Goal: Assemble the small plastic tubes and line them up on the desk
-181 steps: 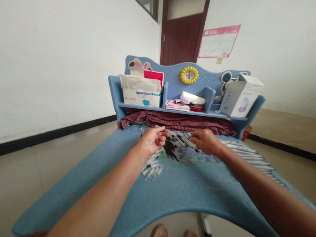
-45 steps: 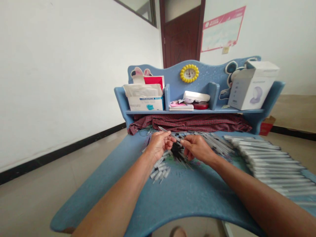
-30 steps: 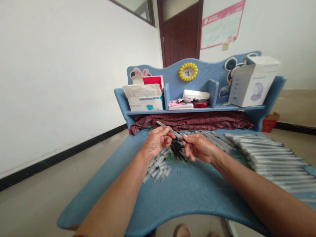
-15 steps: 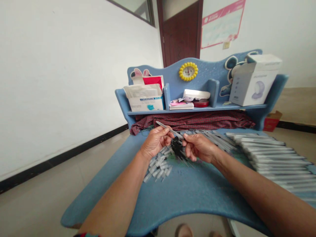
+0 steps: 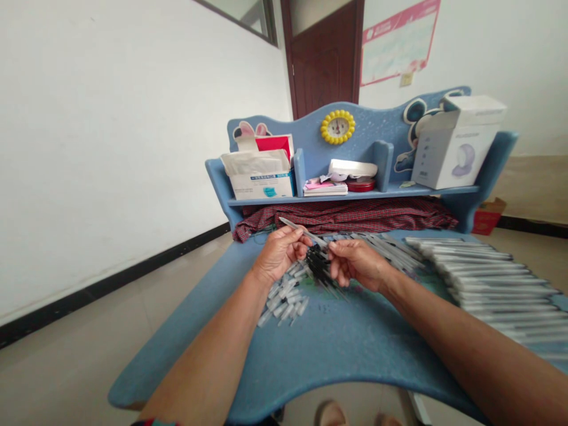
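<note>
Between both hands, a slim translucent pen (image 5: 290,223) is held aslant above the blue desk (image 5: 337,343). My left hand (image 5: 284,251) pinches it near its middle, with the tip pointing up and left. At its lower right end my right hand (image 5: 355,260) grips it between thumb and forefinger. Below my left hand lies a loose heap of clear pen caps (image 5: 284,302). Thin pen refills with black ends (image 5: 317,266) are bunched between the hands. Behind my right hand lie clear pen barrels (image 5: 393,248), partly hidden by that hand.
Many pens (image 5: 483,284) lie stacked in a row at the right. A checked cloth (image 5: 355,216) runs along the back under a shelf (image 5: 266,201). The shelf carries a mask box (image 5: 261,183), a red tin (image 5: 361,185) and a white box (image 5: 457,148).
Both hands keep their hold on the pen, almost in the same place. The whole view has shifted very slightly.
</note>
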`<state>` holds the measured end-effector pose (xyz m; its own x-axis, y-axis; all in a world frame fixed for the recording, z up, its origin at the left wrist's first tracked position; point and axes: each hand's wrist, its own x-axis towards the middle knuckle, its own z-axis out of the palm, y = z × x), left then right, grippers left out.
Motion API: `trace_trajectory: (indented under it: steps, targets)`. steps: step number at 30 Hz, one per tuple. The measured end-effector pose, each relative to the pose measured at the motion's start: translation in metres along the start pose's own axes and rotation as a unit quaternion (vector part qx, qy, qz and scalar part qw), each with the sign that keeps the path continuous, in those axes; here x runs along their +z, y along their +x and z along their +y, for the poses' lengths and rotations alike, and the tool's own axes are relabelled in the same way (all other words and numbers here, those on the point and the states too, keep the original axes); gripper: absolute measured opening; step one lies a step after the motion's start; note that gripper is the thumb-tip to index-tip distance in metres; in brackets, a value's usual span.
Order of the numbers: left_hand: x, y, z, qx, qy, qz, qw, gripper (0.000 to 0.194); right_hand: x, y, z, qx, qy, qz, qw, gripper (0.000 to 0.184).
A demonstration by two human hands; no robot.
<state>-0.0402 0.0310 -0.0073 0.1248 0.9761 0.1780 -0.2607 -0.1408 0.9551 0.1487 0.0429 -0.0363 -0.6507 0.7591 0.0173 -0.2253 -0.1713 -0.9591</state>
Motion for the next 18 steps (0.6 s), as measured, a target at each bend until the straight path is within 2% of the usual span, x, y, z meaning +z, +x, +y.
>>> trace_trajectory:
  steps: [3,9,12,15,18]
  targets:
    - [-0.0009,0.0,0.0004,-0.008,-0.007,-0.003,1.0,0.017,0.002,-0.0012,-0.0014,0.005,0.014,-0.023,1.0,0.034]
    - [-0.001,0.0001,0.0,-0.004,-0.005,0.003,1.0,0.018,0.0035,-0.0011,-0.002,-0.027,-0.013,0.029,0.999,0.027]
    - [-0.0005,0.0,-0.0004,-0.003,0.001,0.0,1.0,0.018,0.0033,-0.0009,-0.0016,-0.022,-0.01,0.025,0.999,0.026]
    - [-0.0002,-0.0003,-0.0007,-0.003,0.002,-0.004,1.0,0.017,0.0036,-0.0007,-0.001,0.0,-0.017,0.021,1.0,0.034]
    - [0.0003,-0.001,-0.0007,-0.004,0.007,-0.007,1.0,0.018,0.0041,-0.0006,-0.0002,-0.01,-0.041,0.033,0.999,0.034]
